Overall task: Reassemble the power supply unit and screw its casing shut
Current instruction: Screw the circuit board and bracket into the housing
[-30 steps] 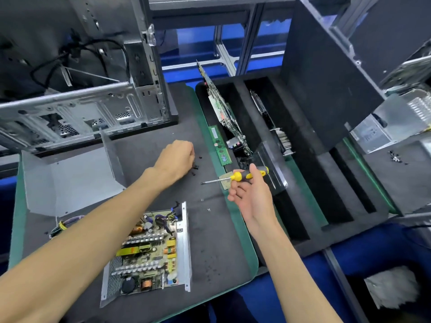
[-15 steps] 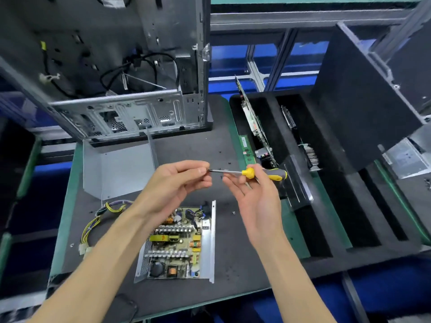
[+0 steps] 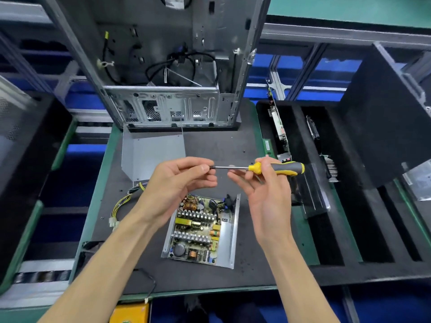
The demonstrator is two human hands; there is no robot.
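Both hands are raised above the counter. The right hand grips the yellow-and-grey handle of a screwdriver, shaft level and pointing left. The left hand pinches at the shaft's tip; what sits there is too small to tell. Directly below the hands, the opened power supply unit lies flat, circuit board up. Its bent metal cover stands beyond the left hand, before a stripped computer case. Bare dark mat lies right of the unit, bounded by a slotted foam tray outside the right hand.
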